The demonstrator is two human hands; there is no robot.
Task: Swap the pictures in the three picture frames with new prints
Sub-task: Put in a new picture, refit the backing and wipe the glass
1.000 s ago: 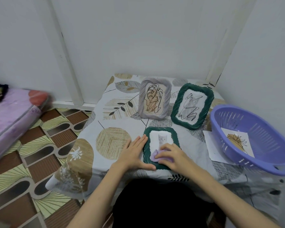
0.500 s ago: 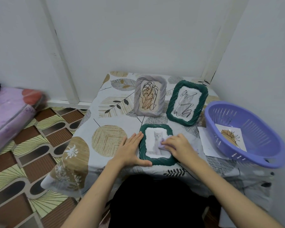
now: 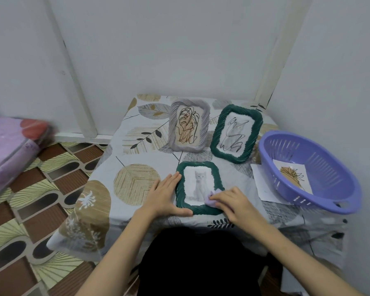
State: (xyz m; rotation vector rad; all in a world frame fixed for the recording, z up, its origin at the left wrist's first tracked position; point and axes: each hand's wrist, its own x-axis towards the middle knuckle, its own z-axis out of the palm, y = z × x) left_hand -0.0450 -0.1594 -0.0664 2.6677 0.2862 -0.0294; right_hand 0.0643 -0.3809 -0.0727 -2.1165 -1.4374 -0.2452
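A green frame (image 3: 199,187) holding a kitten print lies flat on the cloth-covered surface (image 3: 135,159), framed between the person's two hands. The left hand (image 3: 166,196) rests flat against the frame's left edge, fingers straight and together, thumb stretched along the bottom edge. The right hand (image 3: 233,202) sits at the frame's lower right corner, fingers curled over a small lilac cloth (image 3: 210,198) and pressing it onto the glass beside the kitten. Both forearms reach in from the bottom of the view, angled toward each other.

Beyond the hands, two more frames stand upright and leaning back: a grey frame (image 3: 189,128) with a line-drawn leaf, past the left hand, and a second green frame (image 3: 236,133) with a scribbled figure, past the right hand. To the right of the right hand a purple basket (image 3: 308,167) holds a plant print (image 3: 292,176) and rests partly on a white sheet (image 3: 263,184). Far left of the left hand, a pink-covered mattress (image 3: 9,146) lies on the patterned floor (image 3: 41,199).
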